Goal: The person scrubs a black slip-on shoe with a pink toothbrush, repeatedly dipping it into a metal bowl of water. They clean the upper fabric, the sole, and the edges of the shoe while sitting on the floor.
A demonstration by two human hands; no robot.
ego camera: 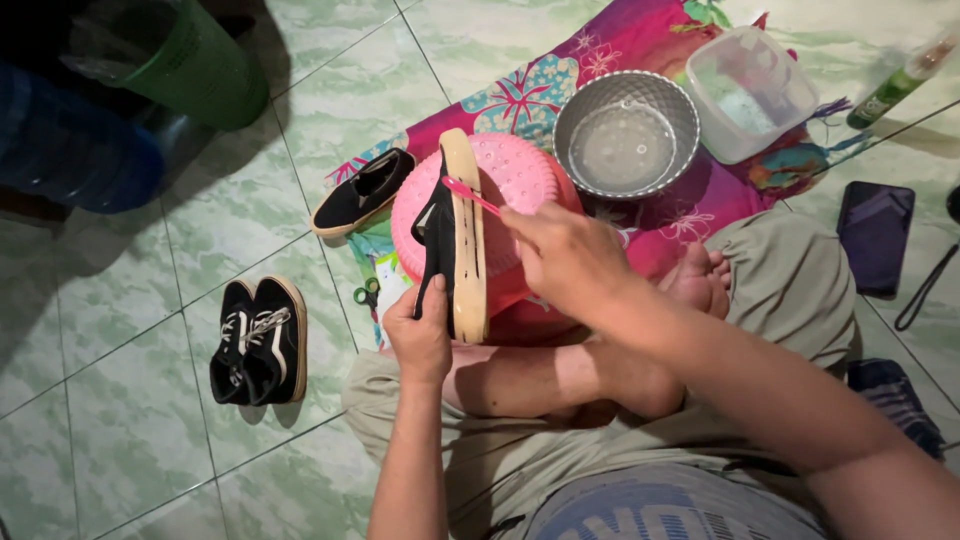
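Note:
My left hand grips the heel end of a black sneaker with a tan sole, held on its side over an upturned pink basin. My right hand holds a pink toothbrush whose head touches the sneaker's sole edge. I sit cross-legged on the floor, my bare foot beside the basin.
A second black sneaker lies left of the basin, and a black pair stands on the green tiles. On the pink floral cloth sit a grey bowl of water and a clear plastic tub. A phone, a green bottle, a green bin.

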